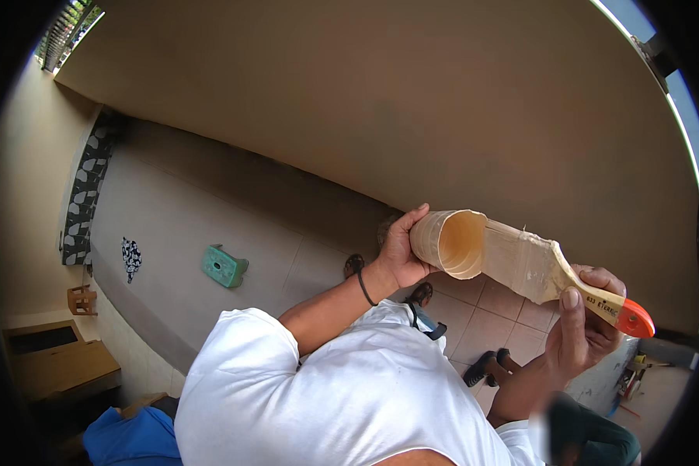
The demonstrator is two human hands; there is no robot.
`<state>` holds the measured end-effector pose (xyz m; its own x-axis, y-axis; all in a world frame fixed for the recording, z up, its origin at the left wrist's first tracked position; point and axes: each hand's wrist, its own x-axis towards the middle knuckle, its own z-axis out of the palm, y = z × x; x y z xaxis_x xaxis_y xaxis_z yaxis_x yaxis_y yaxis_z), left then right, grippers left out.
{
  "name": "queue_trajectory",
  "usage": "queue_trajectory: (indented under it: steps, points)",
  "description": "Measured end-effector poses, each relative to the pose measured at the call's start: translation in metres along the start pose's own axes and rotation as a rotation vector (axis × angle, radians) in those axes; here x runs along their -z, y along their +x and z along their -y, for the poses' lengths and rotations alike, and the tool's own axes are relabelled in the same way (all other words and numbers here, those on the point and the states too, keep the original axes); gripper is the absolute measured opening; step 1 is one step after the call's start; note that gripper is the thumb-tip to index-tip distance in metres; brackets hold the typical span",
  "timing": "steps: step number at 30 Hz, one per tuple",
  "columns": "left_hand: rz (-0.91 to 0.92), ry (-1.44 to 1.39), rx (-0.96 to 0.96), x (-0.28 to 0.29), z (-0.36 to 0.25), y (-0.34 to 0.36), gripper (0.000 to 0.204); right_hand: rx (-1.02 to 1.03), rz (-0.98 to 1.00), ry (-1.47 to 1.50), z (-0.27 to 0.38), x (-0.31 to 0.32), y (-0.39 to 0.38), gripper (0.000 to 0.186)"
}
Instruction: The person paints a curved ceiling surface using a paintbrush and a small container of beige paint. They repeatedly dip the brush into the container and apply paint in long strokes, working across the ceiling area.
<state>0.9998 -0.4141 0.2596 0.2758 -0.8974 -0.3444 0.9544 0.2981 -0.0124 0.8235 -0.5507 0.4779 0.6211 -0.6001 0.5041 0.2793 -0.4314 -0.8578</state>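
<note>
Left hand (402, 252): curled around the near end of a hollow cream cylinder (426, 239), thumb along the top; grip is on the outer wall. Open end of the cylinder faces away from the palm, toward the right hand; cup or roll, can't tell. Black band (367, 287) on the left wrist.

Right hand (586, 318): closed on the pale wooden handle of a wide paintbrush (520, 260), thumb on the near face, fingers behind. Orange-red handle end pokes out past the fingers. Brush is roughly level, its flat beige head extending left from the right hand to the cylinder's rim; the two meet in the view, actual contact unclear. So cylinder and brush both sit between the hands, held up off the floor (279, 225).

Around: tan wall (404, 101) beyond both hands. Green stool (224, 266) well left of the left hand, black-and-white cloth (131, 259) farther left again. Sandalled foot (355, 266) just left of the left hand, lower down on the floor. Dark shoes (481, 369) below and left of the right hand. White shirt (326, 396) on the near side of the left hand. Blue fabric (132, 435) well off, near-left of that hand.
</note>
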Motion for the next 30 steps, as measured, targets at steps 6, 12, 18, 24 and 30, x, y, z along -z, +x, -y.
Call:
queue_trajectory:
  steps: [6, 12, 18, 24, 30]
  points:
    - [0.061, -0.061, -0.009, -0.021, 0.003, -0.006, 0.053, 0.012, 0.053, -0.093, 0.017, -0.019, 0.018, 0.027]
    - [0.088, -0.055, -0.102, -0.010, 0.004, -0.004, 0.052, -0.002, 0.241, -0.176, 0.000, -0.038, 0.016, 0.021]
    - [0.100, -0.060, -0.119, -0.019, 0.003, -0.009, 0.046, 0.023, 0.439, -0.342, -0.023, -0.051, 0.023, 0.019]
    - [0.141, -0.087, -0.111, -0.014, 0.002, -0.007, 0.044, 0.023, 0.448, -0.308, -0.037, -0.061, 0.023, 0.016]
    - [0.132, -0.069, -0.120, -0.013, 0.000, -0.007, 0.044, 0.021, 0.517, -0.315, -0.044, -0.064, 0.023, 0.014]
